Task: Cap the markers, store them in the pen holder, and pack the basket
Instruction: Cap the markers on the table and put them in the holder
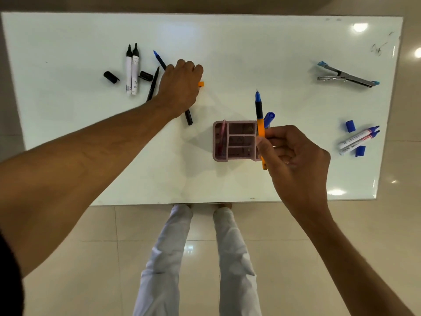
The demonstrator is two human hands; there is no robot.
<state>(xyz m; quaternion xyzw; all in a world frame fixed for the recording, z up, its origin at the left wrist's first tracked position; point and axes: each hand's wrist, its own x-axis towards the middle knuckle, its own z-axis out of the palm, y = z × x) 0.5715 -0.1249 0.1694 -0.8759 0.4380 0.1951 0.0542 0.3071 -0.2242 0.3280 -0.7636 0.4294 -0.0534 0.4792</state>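
My right hand pinches an uncapped orange pen with a blue tip, held upright over the right side of the pink pen holder. A blue-capped marker stands in the holder behind it. My left hand reaches down with curled fingers over an orange cap on the white table; whether it grips the cap is hidden. Beneath that hand lies a black pen. Two uncapped black markers and two black caps lie at the left.
A thin blue pen and a thin black pen lie by my left hand. Two uncapped blue markers with two blue caps sit at the right edge. A stapler lies open at far right.
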